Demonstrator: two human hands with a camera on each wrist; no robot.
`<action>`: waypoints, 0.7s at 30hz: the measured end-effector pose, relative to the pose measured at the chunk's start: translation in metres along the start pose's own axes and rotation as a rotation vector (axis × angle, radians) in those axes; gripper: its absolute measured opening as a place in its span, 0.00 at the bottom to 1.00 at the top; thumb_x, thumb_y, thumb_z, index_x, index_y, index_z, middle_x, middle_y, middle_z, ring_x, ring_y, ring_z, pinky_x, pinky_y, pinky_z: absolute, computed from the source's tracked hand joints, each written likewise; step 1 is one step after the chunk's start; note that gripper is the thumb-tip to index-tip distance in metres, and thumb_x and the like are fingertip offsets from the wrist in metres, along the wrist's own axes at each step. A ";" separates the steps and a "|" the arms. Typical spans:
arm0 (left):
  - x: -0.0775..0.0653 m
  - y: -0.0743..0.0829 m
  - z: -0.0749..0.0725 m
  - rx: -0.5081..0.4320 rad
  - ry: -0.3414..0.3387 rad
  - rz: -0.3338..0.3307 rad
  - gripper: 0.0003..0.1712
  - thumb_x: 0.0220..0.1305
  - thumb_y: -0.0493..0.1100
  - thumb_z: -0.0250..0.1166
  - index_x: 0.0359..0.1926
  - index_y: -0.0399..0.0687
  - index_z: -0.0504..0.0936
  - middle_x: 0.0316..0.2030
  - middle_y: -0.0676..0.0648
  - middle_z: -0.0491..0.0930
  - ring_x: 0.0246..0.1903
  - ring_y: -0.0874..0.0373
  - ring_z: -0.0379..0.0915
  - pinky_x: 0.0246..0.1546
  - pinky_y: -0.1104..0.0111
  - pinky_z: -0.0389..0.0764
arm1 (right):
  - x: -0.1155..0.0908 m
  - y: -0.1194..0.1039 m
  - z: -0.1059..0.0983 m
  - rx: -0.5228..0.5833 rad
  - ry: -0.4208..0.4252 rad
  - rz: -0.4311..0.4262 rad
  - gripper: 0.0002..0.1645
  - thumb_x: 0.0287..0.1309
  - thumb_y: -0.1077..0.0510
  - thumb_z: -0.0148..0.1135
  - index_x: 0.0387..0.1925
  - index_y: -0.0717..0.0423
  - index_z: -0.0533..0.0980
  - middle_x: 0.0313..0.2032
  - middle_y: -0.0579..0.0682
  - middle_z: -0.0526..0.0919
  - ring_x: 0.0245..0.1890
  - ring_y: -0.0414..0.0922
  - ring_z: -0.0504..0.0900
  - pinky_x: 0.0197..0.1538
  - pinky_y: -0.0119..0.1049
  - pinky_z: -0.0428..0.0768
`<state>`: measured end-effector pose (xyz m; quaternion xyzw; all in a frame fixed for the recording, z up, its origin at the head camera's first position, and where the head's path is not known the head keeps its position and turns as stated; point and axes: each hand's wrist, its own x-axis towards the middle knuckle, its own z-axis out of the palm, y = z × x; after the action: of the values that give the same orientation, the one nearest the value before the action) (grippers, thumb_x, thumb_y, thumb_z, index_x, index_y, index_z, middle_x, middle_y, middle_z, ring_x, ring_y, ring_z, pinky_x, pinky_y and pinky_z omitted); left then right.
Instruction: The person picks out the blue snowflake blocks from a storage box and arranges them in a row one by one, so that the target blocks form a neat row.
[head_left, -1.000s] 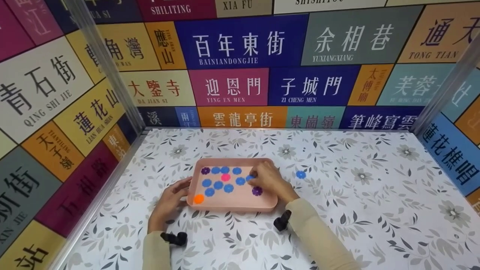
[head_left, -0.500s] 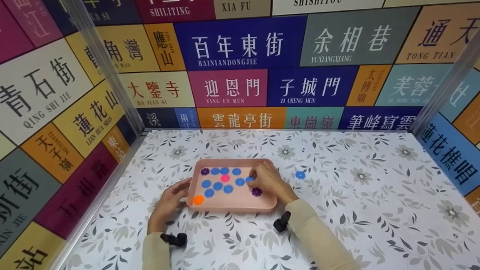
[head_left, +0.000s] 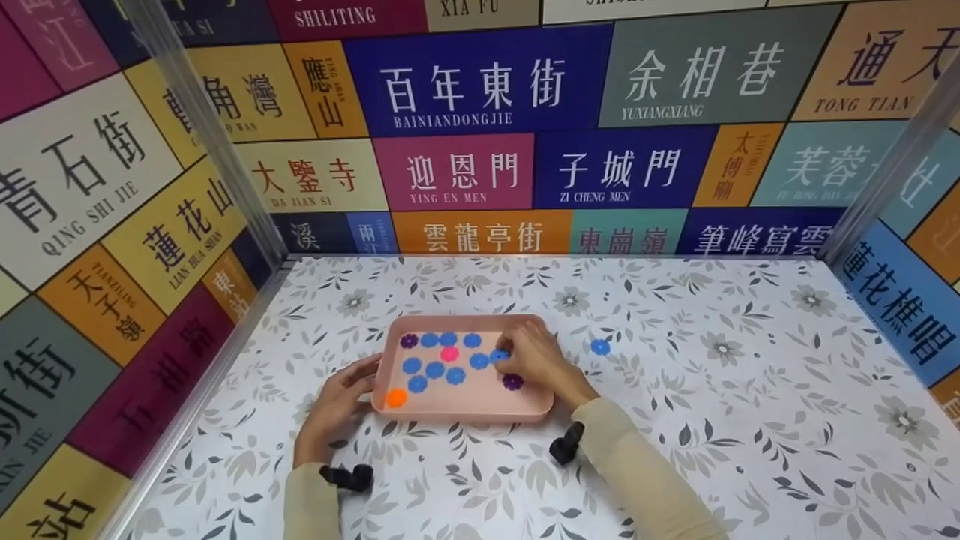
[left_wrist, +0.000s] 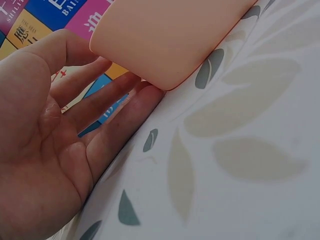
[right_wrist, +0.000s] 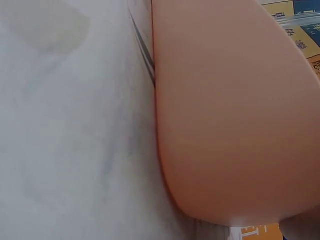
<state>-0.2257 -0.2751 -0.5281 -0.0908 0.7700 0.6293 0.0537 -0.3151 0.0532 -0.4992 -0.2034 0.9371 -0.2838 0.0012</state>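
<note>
Right hand (head_left: 534,358): fingers curled, seems to pinch blue scalloped disc (head_left: 498,356); fingertips half hidden, so I can't swear to hold. Disc sits inside pink tray (head_left: 465,414), right part, just beside neighbouring blue disc (head_left: 478,361). I'd pinch light, by rim, and move straight up or down, so neighbour and dark purple disc (head_left: 513,382) below hand don't slide. Left hand (head_left: 335,403): fingers loosely extended, touching tray's left end; I'd brace there without pushing. Loose blue disc (head_left: 600,347) lies right of tray, on floral tablecloth (head_left: 720,390).
</note>
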 end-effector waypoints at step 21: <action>-0.001 0.003 -0.001 0.049 -0.015 -0.015 0.27 0.70 0.45 0.59 0.69 0.63 0.73 0.69 0.49 0.72 0.61 0.52 0.75 0.54 0.61 0.83 | -0.045 0.000 -0.062 0.044 0.190 -0.059 0.15 0.51 0.52 0.74 0.42 0.50 0.86 0.41 0.50 0.84 0.45 0.50 0.80 0.46 0.48 0.81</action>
<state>-0.2255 -0.2757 -0.5247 -0.0906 0.7840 0.6105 0.0665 -0.2816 0.1033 -0.4519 -0.2031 0.9201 -0.3223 -0.0913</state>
